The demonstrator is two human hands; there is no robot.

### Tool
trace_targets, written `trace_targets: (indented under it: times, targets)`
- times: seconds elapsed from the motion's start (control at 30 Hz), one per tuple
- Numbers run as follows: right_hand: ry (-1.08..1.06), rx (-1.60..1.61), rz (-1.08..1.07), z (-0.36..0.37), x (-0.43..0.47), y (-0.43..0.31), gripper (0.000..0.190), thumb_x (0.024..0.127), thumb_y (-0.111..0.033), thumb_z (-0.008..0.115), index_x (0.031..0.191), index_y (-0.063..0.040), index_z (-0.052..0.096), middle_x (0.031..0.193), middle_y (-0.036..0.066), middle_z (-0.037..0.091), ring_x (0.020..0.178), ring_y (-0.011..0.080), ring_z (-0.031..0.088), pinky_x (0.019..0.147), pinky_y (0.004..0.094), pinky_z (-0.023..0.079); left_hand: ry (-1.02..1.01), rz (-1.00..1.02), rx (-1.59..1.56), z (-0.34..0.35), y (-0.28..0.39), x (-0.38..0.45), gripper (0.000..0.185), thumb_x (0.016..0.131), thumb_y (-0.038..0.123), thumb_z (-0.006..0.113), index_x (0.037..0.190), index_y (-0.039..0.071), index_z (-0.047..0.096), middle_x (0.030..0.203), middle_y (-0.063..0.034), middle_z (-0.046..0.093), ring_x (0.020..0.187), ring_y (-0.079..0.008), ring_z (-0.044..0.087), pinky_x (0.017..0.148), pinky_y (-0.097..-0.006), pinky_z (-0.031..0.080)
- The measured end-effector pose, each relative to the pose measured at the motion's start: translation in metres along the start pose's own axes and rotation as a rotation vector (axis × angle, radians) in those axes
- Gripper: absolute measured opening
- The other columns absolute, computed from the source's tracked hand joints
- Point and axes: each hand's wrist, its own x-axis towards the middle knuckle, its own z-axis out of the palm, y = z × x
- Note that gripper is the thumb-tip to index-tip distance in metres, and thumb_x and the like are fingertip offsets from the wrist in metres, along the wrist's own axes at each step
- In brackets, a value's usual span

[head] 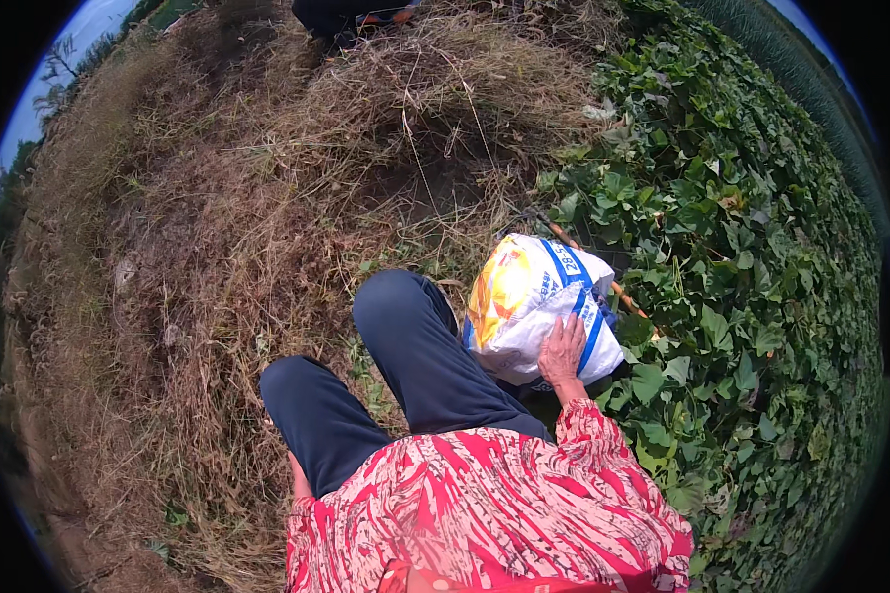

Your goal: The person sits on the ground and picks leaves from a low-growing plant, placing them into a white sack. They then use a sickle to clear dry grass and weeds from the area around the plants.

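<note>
My right hand (563,349) lies palm down on a white woven plastic sack (523,337) with blue stripes, a yellow-orange print and writing. The fingers are stretched out over the sack's near right side and do not grip it. The bulging sack sits on the ground just right of my bent right knee. A brown wooden stick or tool handle (627,299) runs behind it, partly covered by the sack. Of my left hand (300,476), only a sliver by the wrist shows beside my left thigh; its fingers are mostly hidden behind the leg.
Dry cut grass and weeds (215,259) cover the ground ahead and to the left. A dense bed of green leafy vines (727,296) borders the right side. At the top edge, part of another person in dark clothing (334,16) is visible beyond a heap of dry grass (445,89).
</note>
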Motion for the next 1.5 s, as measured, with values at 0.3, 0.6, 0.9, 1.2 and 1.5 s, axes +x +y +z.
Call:
trace_targets:
  times: [0.3, 0.6, 0.9, 1.2, 1.5]
  targets:
    - [0.014, 0.036, -0.001, 0.002, -0.016, -0.008, 0.054, 0.081, -0.021, 0.052, 0.127, 0.005, 0.039, 0.135, 0.028, 0.031, 0.129, 0.0424, 0.025, 0.107, 0.0486, 0.018, 0.033, 0.953, 0.502, 0.095, 0.129, -0.052, 0.032, 0.093, 0.018, 0.049, 0.119, -0.001, 0.052, 0.11, -0.0118, 0.059, 0.099, -0.0187, 0.056, 0.089, -0.0317, 0.042]
    - [-0.116, 0.245, -0.178, -0.035, -0.093, -0.011, 0.052, 0.076, -0.009, 0.056, 0.124, 0.006, 0.043, 0.137, 0.025, 0.031, 0.13, 0.0391, 0.027, 0.106, 0.047, 0.023, 0.082, 1.219, 1.378, 0.111, 0.135, -0.059, 0.033, 0.09, 0.028, 0.052, 0.11, 0.002, 0.058, 0.108, -0.0149, 0.06, 0.1, -0.031, 0.055, 0.088, -0.0367, 0.042]
    - [0.253, 0.228, 0.129, -0.045, 0.003, 0.061, 0.051, 0.077, -0.005, 0.055, 0.124, 0.008, 0.041, 0.129, 0.024, 0.041, 0.122, 0.0375, 0.037, 0.104, 0.0422, 0.03, 0.129, 1.163, 1.372, 0.104, 0.143, -0.045, 0.034, 0.091, 0.028, 0.05, 0.113, 0.003, 0.057, 0.11, -0.0147, 0.059, 0.102, -0.0305, 0.055, 0.089, -0.036, 0.042]
    - [0.151, 0.104, 0.463, 0.035, 0.047, 0.203, 0.043, 0.081, -0.017, 0.055, 0.117, 0.004, 0.045, 0.119, 0.024, 0.05, 0.116, 0.0368, 0.042, 0.102, 0.0437, 0.029, 0.394, 0.792, 1.225, 0.065, 0.151, -0.036, 0.05, 0.095, 0.039, 0.039, 0.121, -0.002, 0.052, 0.12, -0.0183, 0.055, 0.11, -0.0294, 0.053, 0.093, -0.0345, 0.04]
    - [-0.069, 0.046, 0.681, 0.06, 0.071, 0.31, 0.026, 0.082, -0.015, 0.05, 0.1, 0.004, 0.054, 0.104, 0.023, 0.058, 0.104, 0.0377, 0.052, 0.091, 0.0452, 0.04, 0.293, 0.718, 1.138, -0.029, 0.143, -0.059, 0.053, 0.093, 0.04, 0.036, 0.12, -0.005, 0.05, 0.117, -0.0153, 0.055, 0.105, -0.0263, 0.053, 0.092, -0.0351, 0.039]
